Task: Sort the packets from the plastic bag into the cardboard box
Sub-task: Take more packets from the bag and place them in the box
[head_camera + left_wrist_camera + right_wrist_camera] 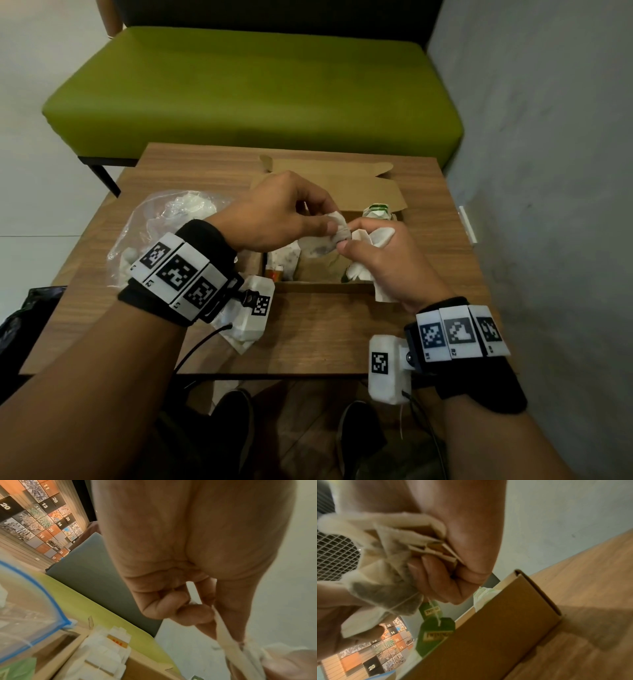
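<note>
Both hands meet above the open cardboard box (322, 287) at mid-table. My right hand (356, 240) grips a bunch of white tea bags (380, 236), their green tags (436, 632) dangling on strings over the box wall (488, 635). My left hand (325, 224) pinches one tea bag (337, 221) from that bunch between thumb and fingers; in the left wrist view that pale tea bag (228, 632) shows edge-on. White packets (104, 651) with an orange mark lie in the box's left part, green-printed ones (378, 210) at its far right. The clear plastic bag (161, 233) lies left of the box.
A loose white packet (246, 329) lies on the wooden table (325, 335) under my left wrist. A green bench (253, 92) stands beyond the table, a grey wall (548, 171) runs along the right. A black bag (20, 322) sits at the left edge.
</note>
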Tool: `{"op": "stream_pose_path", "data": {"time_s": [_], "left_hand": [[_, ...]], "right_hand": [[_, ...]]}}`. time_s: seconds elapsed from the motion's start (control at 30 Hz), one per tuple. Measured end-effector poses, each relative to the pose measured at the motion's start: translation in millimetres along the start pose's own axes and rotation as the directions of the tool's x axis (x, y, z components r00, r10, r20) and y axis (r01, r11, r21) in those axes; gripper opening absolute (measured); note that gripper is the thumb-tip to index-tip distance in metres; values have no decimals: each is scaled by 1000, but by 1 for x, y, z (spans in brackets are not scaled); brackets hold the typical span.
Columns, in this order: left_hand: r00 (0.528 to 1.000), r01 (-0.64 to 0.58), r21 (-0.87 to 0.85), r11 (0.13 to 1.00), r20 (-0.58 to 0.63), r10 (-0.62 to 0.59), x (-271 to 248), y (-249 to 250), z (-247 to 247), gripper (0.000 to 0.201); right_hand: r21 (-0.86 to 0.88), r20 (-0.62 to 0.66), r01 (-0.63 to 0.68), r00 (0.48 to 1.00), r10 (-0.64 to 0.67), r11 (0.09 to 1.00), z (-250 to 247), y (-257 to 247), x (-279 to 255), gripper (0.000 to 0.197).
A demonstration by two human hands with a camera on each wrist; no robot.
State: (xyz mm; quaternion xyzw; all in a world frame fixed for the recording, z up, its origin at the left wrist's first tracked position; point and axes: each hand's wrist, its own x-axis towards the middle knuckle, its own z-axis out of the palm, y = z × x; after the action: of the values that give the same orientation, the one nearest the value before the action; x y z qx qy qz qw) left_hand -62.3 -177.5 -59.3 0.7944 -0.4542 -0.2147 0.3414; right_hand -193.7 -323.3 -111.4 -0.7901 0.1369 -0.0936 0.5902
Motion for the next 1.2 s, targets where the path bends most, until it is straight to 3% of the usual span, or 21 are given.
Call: {"op": "stream_pose_path", "data": {"time_s": [0.1, 0.17, 0.27, 0.33, 0.43, 0.5, 0.63, 0.77, 0.93, 1.0, 1.13, 1.2], "left_hand": [[997, 26, 72, 997, -74, -21, 2, -6, 0, 10], [980, 69, 102, 992, -195, -48, 4, -13, 0, 9], [923, 91, -6, 996, -376, -87, 6, -21, 0, 7], [909, 77, -124, 989, -398, -121, 5, -22, -1, 8], [930, 36, -282, 959, -342, -136, 3, -18, -1, 12], [947, 24, -261, 965, -304, -106, 1, -16, 0, 12], [945, 36, -336, 941, -294, -141, -2, -9, 5, 34], [935, 73, -345, 936, -303, -185, -1, -4, 12, 11], [929, 162, -488, 858, -217, -299, 3, -7, 17, 56], [936, 207, -505, 838, -146, -320, 4, -11, 15, 50], [951, 208, -438, 875, -118, -285, 4, -12, 6, 8], [954, 216, -447, 868, -93, -285, 2, -12, 1, 8]], "right_hand": [[-55, -44, 9, 999, -11, 998, -3, 4, 0, 13], [-66, -50, 26, 998, -30, 997, -3, 2, 0, 15], [-75, -12, 58, 998, -59, 996, -1, -2, 0, 17], [-96, 7, 77, 997, -76, 992, 2, -3, 1, 17], [-84, -24, 86, 996, -88, 993, 5, -3, 2, 17], [-60, -55, 70, 996, -73, 996, 5, -3, 2, 18], [-10, -91, 46, 995, -47, 999, 4, -4, 1, 17], [-15, -102, 54, 993, -55, 998, 7, -2, 3, 15], [-22, -94, 53, 994, -54, 998, 10, -3, 3, 14], [-41, -116, 45, 992, -49, 998, 9, -3, 3, 14], [-35, -229, 37, 972, -44, 999, 6, -1, 6, 13], [-21, -304, 8, 952, -14, 1000, 5, 2, 7, 13]]}}
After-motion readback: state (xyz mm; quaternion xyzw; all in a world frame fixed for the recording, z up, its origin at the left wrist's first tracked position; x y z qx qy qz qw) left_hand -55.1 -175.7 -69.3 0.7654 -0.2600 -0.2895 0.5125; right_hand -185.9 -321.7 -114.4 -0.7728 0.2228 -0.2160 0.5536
